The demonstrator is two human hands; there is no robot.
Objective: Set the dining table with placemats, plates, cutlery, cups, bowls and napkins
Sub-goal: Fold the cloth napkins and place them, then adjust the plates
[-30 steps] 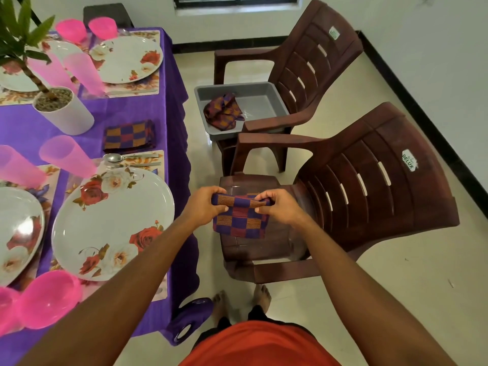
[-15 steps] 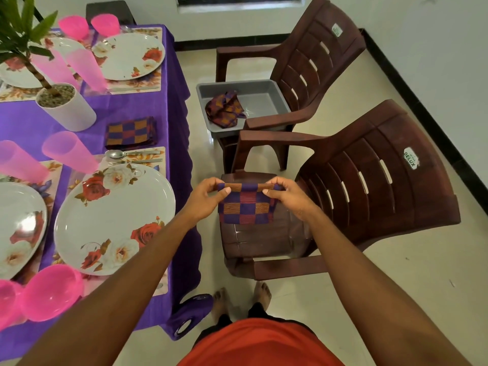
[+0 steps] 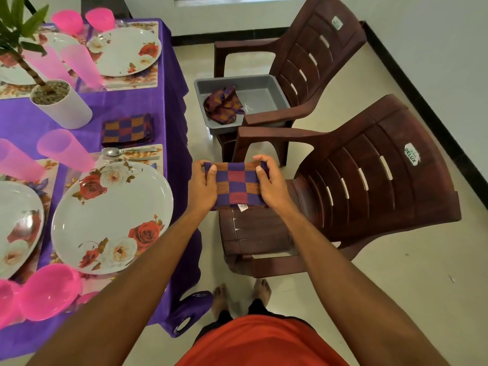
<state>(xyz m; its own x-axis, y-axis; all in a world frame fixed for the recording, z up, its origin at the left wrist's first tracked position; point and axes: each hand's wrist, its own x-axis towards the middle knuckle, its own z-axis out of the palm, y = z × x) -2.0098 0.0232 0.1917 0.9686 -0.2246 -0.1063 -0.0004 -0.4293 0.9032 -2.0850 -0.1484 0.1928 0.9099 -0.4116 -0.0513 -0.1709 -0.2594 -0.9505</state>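
Both hands held one folded napkin (image 3: 236, 187) in the air over the near chair (image 3: 369, 186) seat, just off the table (image 3: 23, 122) edge. The left hand (image 3: 202, 187) and right hand (image 3: 270, 184) each gripped one side, fingers curled over the far edge and thumbs pressing on top. This two-sided hold appeared meant to keep the layers square while the fold was flattened. A white label showed at the napkin's 6 o'clock edge.

At 12 o'clock from the hands a grey tub (image 3: 260, 92) sat on the far chair (image 3: 317, 48). It held one crumpled spare napkin (image 3: 223, 105) and was evidently the supply. At 10 o'clock a laid napkin (image 3: 126, 129) rested on the cloth beyond the spoon (image 3: 113, 151), probably the pattern to follow.

Judgement: folding was nearly complete. Placement near the plate (image 3: 111, 215) at 9 o'clock was not yet done.
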